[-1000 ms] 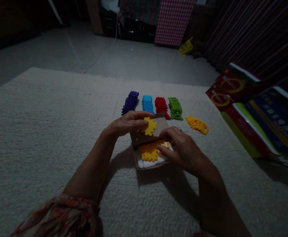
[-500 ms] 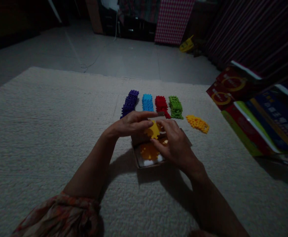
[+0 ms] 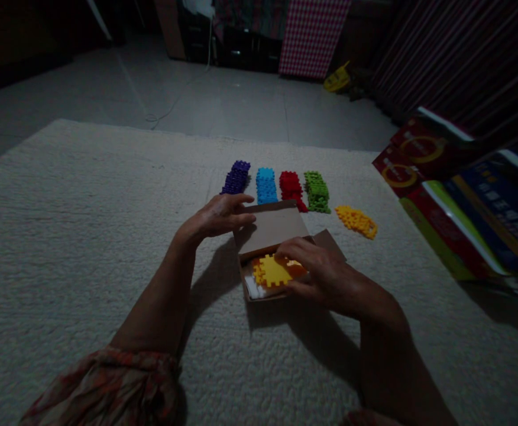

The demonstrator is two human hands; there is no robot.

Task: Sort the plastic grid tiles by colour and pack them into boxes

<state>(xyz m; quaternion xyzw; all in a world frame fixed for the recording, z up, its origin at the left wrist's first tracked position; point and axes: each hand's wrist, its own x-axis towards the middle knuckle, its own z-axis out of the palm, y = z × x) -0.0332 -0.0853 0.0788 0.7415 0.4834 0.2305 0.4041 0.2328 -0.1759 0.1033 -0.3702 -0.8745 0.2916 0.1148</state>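
A small cardboard box (image 3: pixel 243 283) stands on the quilted mat with its lid (image 3: pixel 273 226) folded back. Inside lie orange-yellow notched pieces and something white. My right hand (image 3: pixel 323 269) is over the box, thumb and fingers closed on the edge of a flat yellow interlocking block (image 3: pixel 273 270). At the lid's upper left edge is my left hand (image 3: pixel 218 216); its fingers reach out apart over the edge, and I cannot tell how firmly they touch it. Part of the box's right side is hidden by my right hand.
Beyond the box are rows of purple (image 3: pixel 236 177), blue (image 3: pixel 266 185), red (image 3: pixel 291 186) and green blocks (image 3: pixel 316 191). Yellow blocks (image 3: pixel 356 221) lie linked together to the right. Large printed boxes (image 3: pixel 458 207) stand at the mat's right edge.
My right hand has lowered the yellow block from above the lid down to the box opening. My left hand has moved left, away from the block, to the lid's edge.
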